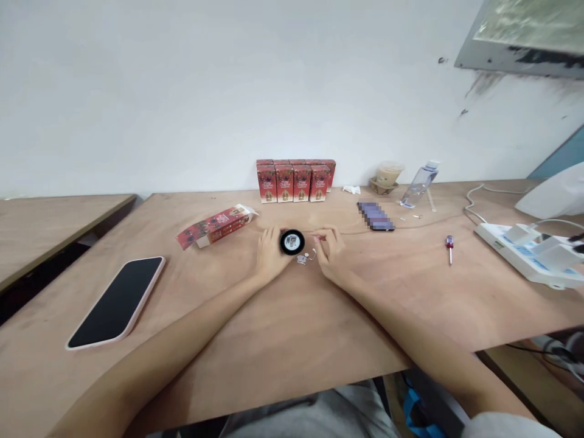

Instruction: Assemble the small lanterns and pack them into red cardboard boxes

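Note:
My left hand (269, 254) is closed on the left edge of a round black-rimmed piece (292, 242) with a pale centre and a small dark-and-silver pattern in it. Just to the right, my right hand (333, 250) has its thumb and index finger drawn together; anything between them is too small to make out. Several small silvery metal pieces (302, 259) lie on the wooden table (292, 328) between the two hands, just below the round piece.
An opened red box (219, 225) lies left of the hands; several red boxes (293, 182) stand by the wall. Around are a pink-cased phone (118, 301), another phone (375, 216), a cup (387, 174), a tilted bottle (418, 184), a screwdriver (450, 248) and a power strip (529, 252).

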### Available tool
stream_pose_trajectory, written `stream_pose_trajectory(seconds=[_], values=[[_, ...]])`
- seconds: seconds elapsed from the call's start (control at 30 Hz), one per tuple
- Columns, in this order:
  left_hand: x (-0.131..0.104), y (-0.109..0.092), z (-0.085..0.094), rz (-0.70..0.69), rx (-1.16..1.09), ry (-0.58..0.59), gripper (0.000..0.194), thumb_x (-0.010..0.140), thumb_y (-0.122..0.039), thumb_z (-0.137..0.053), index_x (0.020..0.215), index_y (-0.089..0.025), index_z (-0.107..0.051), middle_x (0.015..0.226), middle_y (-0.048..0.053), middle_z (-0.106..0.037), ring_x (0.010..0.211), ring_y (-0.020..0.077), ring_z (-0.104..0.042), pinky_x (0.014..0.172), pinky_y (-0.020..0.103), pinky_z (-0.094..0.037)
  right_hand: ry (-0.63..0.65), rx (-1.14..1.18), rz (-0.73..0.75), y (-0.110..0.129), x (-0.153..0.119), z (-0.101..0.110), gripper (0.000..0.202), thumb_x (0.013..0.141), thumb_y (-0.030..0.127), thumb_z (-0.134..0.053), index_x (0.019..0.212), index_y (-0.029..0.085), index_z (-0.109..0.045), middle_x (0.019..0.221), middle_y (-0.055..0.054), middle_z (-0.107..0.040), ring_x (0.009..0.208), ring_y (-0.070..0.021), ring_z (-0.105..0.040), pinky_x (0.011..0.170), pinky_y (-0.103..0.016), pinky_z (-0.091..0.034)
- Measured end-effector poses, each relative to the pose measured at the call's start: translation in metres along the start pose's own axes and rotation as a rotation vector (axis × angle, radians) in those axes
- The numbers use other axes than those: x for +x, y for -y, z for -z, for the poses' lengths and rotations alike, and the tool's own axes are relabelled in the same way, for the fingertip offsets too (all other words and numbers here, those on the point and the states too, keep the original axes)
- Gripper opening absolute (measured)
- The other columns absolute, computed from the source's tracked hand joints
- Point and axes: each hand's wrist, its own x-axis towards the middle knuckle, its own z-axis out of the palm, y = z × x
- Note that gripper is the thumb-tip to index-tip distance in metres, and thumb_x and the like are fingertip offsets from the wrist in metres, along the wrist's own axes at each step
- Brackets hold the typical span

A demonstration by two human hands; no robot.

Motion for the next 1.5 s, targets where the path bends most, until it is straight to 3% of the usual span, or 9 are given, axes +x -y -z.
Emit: stream_pose_trajectory(seconds=[0.17,0.3,0.53,0.73,1.0,1.17,1.33,1.5], values=[[0.001,0.003,-0.002,0.023,0.006,-0.025,0.034,0.071,-0.032,-0.069,0.098,-0.02,-0.052,0.101,0.007,-0.062,0.099,0.0283,-0.054,0.081,0.04,-0.041,0.367,-0.109,-0.096,-0.017,0.005,0.001,0.035,0.07,0.006,-0.047,0.102,0.018,-0.055,0.09,-0.007,-0.064,0.093,-0.0232,-0.055,0.086,-0.038,-0.043],[0.001,0.003,0.0,0.016,0.014,0.002,0.037,0.069,-0.03,-0.07,0.1,-0.021,-0.052,0.104,0.007,-0.062,0.1,0.0288,-0.054,0.082,0.04,-0.04,0.5,-0.2,-0.073,-0.017,0.005,-0.001,0.031,0.071,0.009,-0.051,0.1,0.018,-0.056,0.091,-0.008,-0.066,0.095,-0.0254,-0.052,0.085,-0.039,-0.04],[0.0,0.004,-0.003,0.002,0.057,0.017,0.038,0.07,-0.031,-0.068,0.102,-0.019,-0.051,0.106,0.008,-0.06,0.102,0.0279,-0.054,0.084,0.039,-0.04,0.555,-0.298,-0.026,-0.012,0.006,-0.003,0.016,0.075,0.012,-0.054,0.089,0.018,-0.056,0.091,-0.009,-0.068,0.089,-0.0261,-0.053,0.077,-0.036,-0.038],[-0.001,0.001,0.0,0.017,0.091,0.05,0.038,0.07,-0.031,-0.067,0.103,-0.021,-0.05,0.108,0.007,-0.06,0.105,0.0267,-0.053,0.084,0.037,-0.04,0.553,-0.162,-0.081,-0.019,0.006,-0.005,0.019,0.076,0.008,-0.055,0.092,0.02,-0.057,0.085,-0.004,-0.067,0.086,-0.0204,-0.056,0.077,-0.031,-0.039],[-0.001,0.001,-0.001,0.015,0.088,0.036,0.039,0.071,-0.034,-0.067,0.103,-0.02,-0.05,0.108,0.007,-0.06,0.105,0.0263,-0.053,0.085,0.037,-0.039,0.557,-0.26,-0.043,-0.013,0.007,-0.002,0.015,0.083,0.015,-0.051,0.095,0.015,-0.059,0.098,-0.01,-0.064,0.094,-0.0228,-0.053,0.082,-0.033,-0.039],[-0.001,0.0,0.0,0.032,0.094,0.044,0.038,0.071,-0.031,-0.066,0.103,-0.019,-0.05,0.109,0.007,-0.06,0.105,0.0264,-0.052,0.085,0.037,-0.039,0.67,-0.373,-0.045,-0.006,0.012,0.005,0.009,0.079,0.021,-0.059,0.085,0.017,-0.064,0.096,-0.009,-0.065,0.097,-0.0245,-0.052,0.085,-0.035,-0.038],[-0.001,-0.001,0.001,0.044,0.111,0.056,0.038,0.07,-0.03,-0.065,0.104,-0.02,-0.05,0.11,0.008,-0.06,0.106,0.0274,-0.052,0.086,0.038,-0.038,0.757,-0.452,-0.035,0.003,0.016,0.009,0.015,0.082,0.016,-0.055,0.09,0.017,-0.067,0.101,-0.009,-0.066,0.1,-0.0244,-0.055,0.085,-0.034,-0.038],[-0.001,-0.002,0.002,0.045,0.103,0.064,0.036,0.07,-0.027,-0.063,0.103,-0.02,-0.05,0.11,0.007,-0.06,0.106,0.0271,-0.052,0.085,0.038,-0.038,0.818,-0.426,-0.066,0.007,0.019,0.013,0.015,0.083,0.02,-0.058,0.09,0.019,-0.071,0.098,-0.009,-0.069,0.101,-0.024,-0.057,0.085,-0.032,-0.04]])
